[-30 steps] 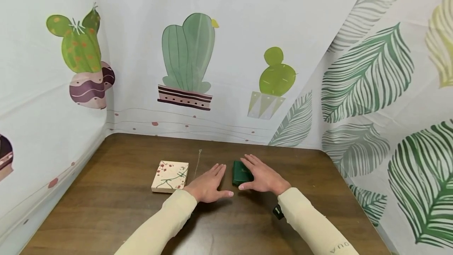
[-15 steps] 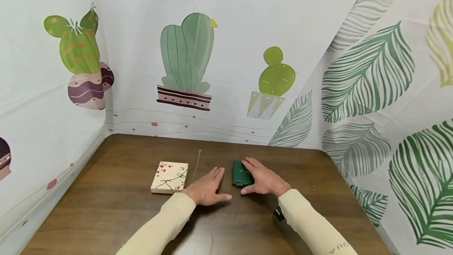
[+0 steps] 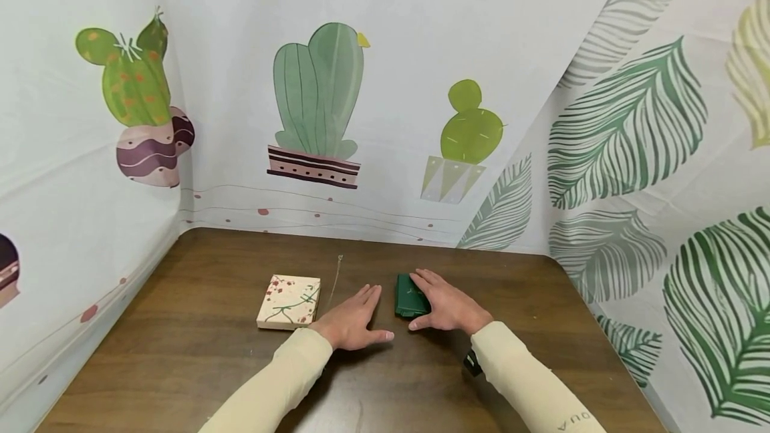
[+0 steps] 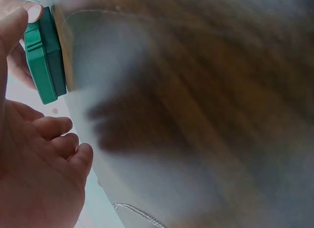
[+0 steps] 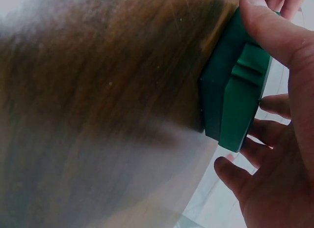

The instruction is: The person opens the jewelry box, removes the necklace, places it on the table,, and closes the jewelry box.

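Palm down above the table, my left hand (image 3: 351, 323) has its fingers extended and holds nothing. It is between a cream box (image 3: 287, 303) with a red blossom and green branch print and a small dark green box (image 3: 410, 297). A thin chain necklace (image 3: 335, 278) lies just beyond that hand, and part of the chain (image 4: 140, 214) shows in the left wrist view. My right hand (image 3: 448, 303) is over the right side of the green box, fingers spread and thumb apart. In the right wrist view the green box (image 5: 241, 90) has a ridged catch; whether the fingers touch it I cannot tell.
The brown wooden table (image 3: 180, 353) has rounded far corners. A white cloth (image 3: 397, 39) printed with cacti and leaves hangs behind it and along both sides. A dark object (image 3: 472, 362) with a small light mark shows under the right sleeve.
Both hands have drawn back very slightly toward the person, and a little more of the green box shows. The boxes and the necklace stay where they were.
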The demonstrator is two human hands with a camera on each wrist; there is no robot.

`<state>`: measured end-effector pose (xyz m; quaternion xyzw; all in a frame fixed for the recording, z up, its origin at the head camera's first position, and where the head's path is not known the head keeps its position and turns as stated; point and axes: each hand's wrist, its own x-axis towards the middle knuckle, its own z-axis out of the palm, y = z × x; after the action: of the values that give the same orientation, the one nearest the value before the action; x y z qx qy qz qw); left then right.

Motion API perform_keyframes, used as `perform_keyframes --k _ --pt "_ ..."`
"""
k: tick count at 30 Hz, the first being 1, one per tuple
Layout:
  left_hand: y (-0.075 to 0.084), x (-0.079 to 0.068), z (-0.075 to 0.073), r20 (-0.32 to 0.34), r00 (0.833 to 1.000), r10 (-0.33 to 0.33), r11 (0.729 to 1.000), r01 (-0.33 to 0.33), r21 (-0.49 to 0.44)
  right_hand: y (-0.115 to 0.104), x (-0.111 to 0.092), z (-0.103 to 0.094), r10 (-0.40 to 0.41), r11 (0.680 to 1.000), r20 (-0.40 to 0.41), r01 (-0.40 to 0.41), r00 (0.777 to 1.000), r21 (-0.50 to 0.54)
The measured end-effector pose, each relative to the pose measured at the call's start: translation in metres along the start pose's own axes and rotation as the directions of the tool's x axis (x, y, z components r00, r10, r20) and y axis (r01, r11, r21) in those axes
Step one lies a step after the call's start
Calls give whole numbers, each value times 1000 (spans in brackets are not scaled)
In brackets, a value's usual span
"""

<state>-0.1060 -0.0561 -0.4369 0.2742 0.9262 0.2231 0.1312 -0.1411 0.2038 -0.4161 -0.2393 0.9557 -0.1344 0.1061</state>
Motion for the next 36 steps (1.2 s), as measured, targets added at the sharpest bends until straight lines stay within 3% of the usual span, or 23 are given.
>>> perform_keyframes --k 22,36 --pt "11 16 6 7 1000 8 1000 -8 20 11 -4 4 45 998 -5 -45 999 36" --pt "16 36 13 -36 999 -27 1000 27 -6 16 -2 4 57 992 6 -57 998 115"
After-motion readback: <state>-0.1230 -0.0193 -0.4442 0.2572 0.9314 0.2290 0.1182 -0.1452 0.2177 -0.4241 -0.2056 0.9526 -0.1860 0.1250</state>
